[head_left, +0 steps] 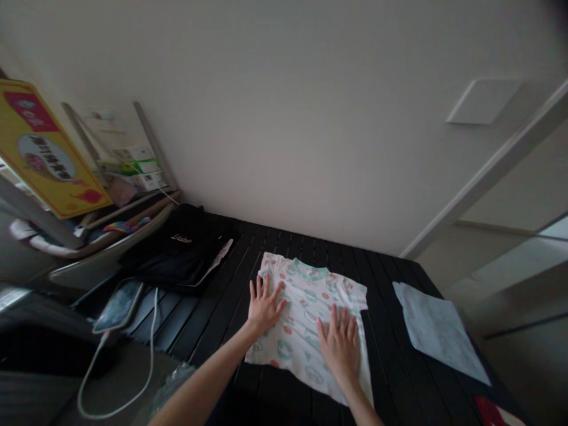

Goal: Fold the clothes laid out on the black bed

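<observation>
A soft cotton T-shirt (306,302) on a matt black slatted table (381,331).

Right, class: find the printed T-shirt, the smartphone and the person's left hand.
printed T-shirt (310,296), head view, fabric below the collar
smartphone (119,306), head view, glass face
left hand (265,306), head view, back of the hand

The left hand (265,306) and right hand (339,349) lie palm down, fingers spread, at lower center. The left forearm (204,378) and right forearm (361,409) enter from the bottom edge.

A dark slatted table (284,248) stands against a plain off-white wall (284,106), with white door trim (483,168) at right
</observation>
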A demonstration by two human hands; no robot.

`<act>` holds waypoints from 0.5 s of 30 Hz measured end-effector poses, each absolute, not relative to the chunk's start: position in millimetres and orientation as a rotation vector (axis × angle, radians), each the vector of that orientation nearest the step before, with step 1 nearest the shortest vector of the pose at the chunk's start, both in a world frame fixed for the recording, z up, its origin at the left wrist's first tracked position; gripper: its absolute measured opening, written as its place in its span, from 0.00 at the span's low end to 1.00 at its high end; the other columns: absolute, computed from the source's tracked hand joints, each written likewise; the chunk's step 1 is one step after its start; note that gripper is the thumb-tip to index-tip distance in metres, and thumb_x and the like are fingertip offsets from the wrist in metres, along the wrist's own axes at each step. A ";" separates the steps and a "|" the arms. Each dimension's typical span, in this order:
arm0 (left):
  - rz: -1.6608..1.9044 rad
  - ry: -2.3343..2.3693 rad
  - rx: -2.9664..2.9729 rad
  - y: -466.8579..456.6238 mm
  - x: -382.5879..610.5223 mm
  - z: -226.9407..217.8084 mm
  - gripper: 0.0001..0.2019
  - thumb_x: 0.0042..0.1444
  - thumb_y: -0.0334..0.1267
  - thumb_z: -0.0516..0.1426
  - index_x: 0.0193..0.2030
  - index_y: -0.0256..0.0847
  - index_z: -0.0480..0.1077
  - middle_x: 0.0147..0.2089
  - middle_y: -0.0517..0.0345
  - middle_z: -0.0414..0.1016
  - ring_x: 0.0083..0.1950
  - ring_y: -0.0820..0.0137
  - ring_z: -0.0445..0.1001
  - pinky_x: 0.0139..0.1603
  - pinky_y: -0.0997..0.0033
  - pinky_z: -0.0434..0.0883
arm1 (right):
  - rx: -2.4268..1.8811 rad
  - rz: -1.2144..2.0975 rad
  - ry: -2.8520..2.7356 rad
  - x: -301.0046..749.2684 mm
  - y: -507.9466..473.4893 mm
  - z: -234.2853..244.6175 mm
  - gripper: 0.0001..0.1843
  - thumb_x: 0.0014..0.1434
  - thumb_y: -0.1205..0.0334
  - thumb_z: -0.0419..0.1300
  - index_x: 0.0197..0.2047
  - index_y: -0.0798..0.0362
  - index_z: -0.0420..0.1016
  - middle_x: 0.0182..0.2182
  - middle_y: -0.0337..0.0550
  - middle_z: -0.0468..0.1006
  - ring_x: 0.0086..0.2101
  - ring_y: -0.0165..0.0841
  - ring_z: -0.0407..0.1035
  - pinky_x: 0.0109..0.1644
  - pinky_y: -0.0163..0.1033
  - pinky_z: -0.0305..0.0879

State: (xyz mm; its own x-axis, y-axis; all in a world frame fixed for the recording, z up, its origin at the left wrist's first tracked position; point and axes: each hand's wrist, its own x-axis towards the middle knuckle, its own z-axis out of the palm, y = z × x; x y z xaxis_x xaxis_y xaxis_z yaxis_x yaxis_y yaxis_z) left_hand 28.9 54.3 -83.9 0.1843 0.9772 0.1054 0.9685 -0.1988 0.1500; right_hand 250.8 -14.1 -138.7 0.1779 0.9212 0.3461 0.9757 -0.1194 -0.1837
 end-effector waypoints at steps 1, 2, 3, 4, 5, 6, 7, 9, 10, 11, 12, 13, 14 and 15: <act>0.292 1.975 2.376 47.9 28.1 -85.1 0.28 0.62 0.56 0.48 0.69 0.56 0.53 0.73 0.54 0.45 0.73 0.46 0.38 0.68 0.37 0.36 | -2.095 -0.216 -1.787 251.2 -15.7 -139.5 0.40 0.63 0.43 0.42 0.67 0.65 0.54 0.65 0.67 0.54 0.66 0.58 0.42 0.64 0.64 0.46; 0.307 1.989 2.372 40.7 27.0 -86.7 0.28 0.62 0.56 0.47 0.69 0.57 0.53 0.73 0.54 0.46 0.73 0.46 0.39 0.68 0.37 0.36 | -2.089 -0.223 -1.784 251.6 -16.7 -139.8 0.39 0.63 0.43 0.42 0.67 0.66 0.56 0.65 0.67 0.55 0.66 0.58 0.41 0.64 0.64 0.46; 0.320 2.000 2.367 33.3 25.6 -88.4 0.28 0.63 0.56 0.47 0.69 0.57 0.53 0.73 0.53 0.46 0.73 0.47 0.39 0.68 0.37 0.37 | -2.082 -0.229 -1.778 251.5 -17.1 -139.0 0.39 0.64 0.43 0.41 0.66 0.66 0.56 0.65 0.67 0.56 0.66 0.59 0.41 0.64 0.64 0.46; 0.332 2.009 2.362 26.3 24.2 -89.9 0.28 0.63 0.57 0.46 0.69 0.57 0.53 0.73 0.53 0.47 0.73 0.47 0.39 0.68 0.38 0.37 | -2.077 -0.233 -1.760 250.6 -17.2 -137.0 0.39 0.64 0.44 0.41 0.67 0.65 0.56 0.65 0.67 0.56 0.66 0.59 0.41 0.64 0.64 0.46; 0.342 2.022 2.353 20.4 22.8 -91.0 0.29 0.63 0.57 0.45 0.69 0.56 0.52 0.73 0.53 0.47 0.73 0.48 0.38 0.68 0.39 0.37 | -2.070 -0.235 -1.737 248.4 -17.5 -133.6 0.38 0.64 0.44 0.42 0.67 0.63 0.55 0.65 0.65 0.56 0.66 0.58 0.41 0.64 0.65 0.46; 0.351 2.041 2.339 16.0 21.5 -91.5 0.29 0.63 0.57 0.45 0.69 0.56 0.52 0.73 0.52 0.48 0.73 0.49 0.38 0.68 0.39 0.38 | -2.056 -0.231 -1.720 244.6 -18.4 -128.8 0.38 0.64 0.44 0.42 0.68 0.61 0.53 0.66 0.63 0.55 0.66 0.58 0.40 0.64 0.66 0.46; 0.360 2.065 2.319 13.3 20.4 -91.4 0.29 0.63 0.57 0.45 0.70 0.55 0.51 0.73 0.52 0.48 0.73 0.50 0.37 0.69 0.40 0.38 | -2.025 -0.217 -1.727 238.8 -20.6 -122.7 0.37 0.64 0.45 0.42 0.69 0.58 0.50 0.67 0.61 0.53 0.66 0.58 0.40 0.63 0.67 0.46; 0.365 2.125 2.248 13.3 19.0 -89.4 0.29 0.64 0.55 0.43 0.71 0.54 0.48 0.73 0.51 0.47 0.73 0.51 0.37 0.69 0.41 0.40 | -1.896 -0.131 -1.851 221.3 -30.8 -108.9 0.36 0.64 0.45 0.44 0.71 0.51 0.47 0.69 0.54 0.48 0.66 0.56 0.40 0.64 0.67 0.46; 0.359 2.154 2.197 15.7 18.5 -87.7 0.29 0.65 0.54 0.43 0.71 0.54 0.46 0.73 0.50 0.47 0.73 0.51 0.37 0.68 0.40 0.41 | -1.798 -0.057 -1.962 210.2 -38.9 -102.1 0.35 0.64 0.45 0.45 0.71 0.47 0.46 0.70 0.49 0.45 0.66 0.55 0.40 0.64 0.66 0.46; 0.347 2.176 2.147 19.3 17.9 -85.7 0.28 0.66 0.53 0.42 0.71 0.54 0.44 0.73 0.49 0.46 0.73 0.50 0.38 0.67 0.38 0.41 | -1.686 0.035 -2.083 198.2 -48.8 -96.1 0.35 0.63 0.44 0.47 0.71 0.42 0.46 0.70 0.45 0.42 0.67 0.54 0.40 0.65 0.64 0.46; 0.332 2.189 2.105 23.8 17.2 -83.7 0.28 0.66 0.52 0.41 0.71 0.54 0.44 0.73 0.48 0.45 0.73 0.50 0.37 0.66 0.36 0.42 | -1.572 0.136 -2.202 186.0 -59.8 -91.1 0.36 0.62 0.44 0.49 0.70 0.38 0.45 0.71 0.41 0.39 0.67 0.53 0.39 0.66 0.63 0.45; 0.314 2.190 2.074 28.8 16.2 -81.9 0.28 0.66 0.52 0.41 0.71 0.54 0.44 0.73 0.47 0.45 0.73 0.49 0.37 0.65 0.34 0.42 | -1.465 0.243 -2.305 174.4 -70.9 -87.1 0.37 0.61 0.43 0.52 0.70 0.35 0.44 0.71 0.39 0.35 0.67 0.54 0.37 0.66 0.64 0.45; 0.295 2.183 2.054 34.1 14.9 -80.4 0.28 0.66 0.52 0.40 0.71 0.53 0.45 0.73 0.47 0.45 0.73 0.48 0.36 0.65 0.33 0.42 | -1.371 0.354 -2.388 164.0 -81.5 -83.9 0.39 0.59 0.42 0.54 0.70 0.32 0.43 0.71 0.38 0.31 0.67 0.55 0.35 0.66 0.66 0.44; 0.276 2.171 2.037 39.3 13.4 -79.5 0.27 0.66 0.53 0.40 0.71 0.54 0.47 0.73 0.47 0.45 0.73 0.47 0.35 0.64 0.31 0.41 | -1.283 0.468 -2.459 155.3 -90.8 -81.1 0.41 0.58 0.41 0.56 0.69 0.31 0.41 0.70 0.38 0.28 0.67 0.58 0.33 0.65 0.69 0.43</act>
